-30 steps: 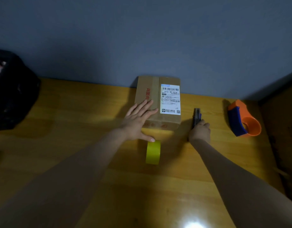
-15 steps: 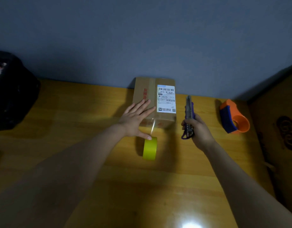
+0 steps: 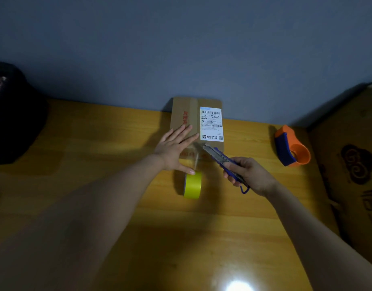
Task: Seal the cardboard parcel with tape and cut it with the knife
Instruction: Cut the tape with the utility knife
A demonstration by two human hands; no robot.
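Note:
A cardboard parcel [image 3: 188, 114] with a white shipping label lies on the wooden table against the wall. My left hand [image 3: 174, 148] rests flat on its near left part, fingers spread, thumb touching the yellow tape roll [image 3: 193, 185] that stands on edge just in front of the parcel. A strip of clear tape runs from the roll up the parcel's front. My right hand [image 3: 249, 175] grips a blue utility knife [image 3: 220, 158], its blade end pointing up-left at the parcel's near top edge, close to the tape strip.
An orange and blue tape dispenser [image 3: 291, 149] lies at the right on the table [image 3: 97, 164]. A dark bag [image 3: 13, 114] sits at the far left. A carved wooden panel [image 3: 357, 164] borders the right side.
My right hand picked up the knife from the table beside the parcel and swung it left, so the blade now points at the parcel's near edge. The left hand stays on the parcel.

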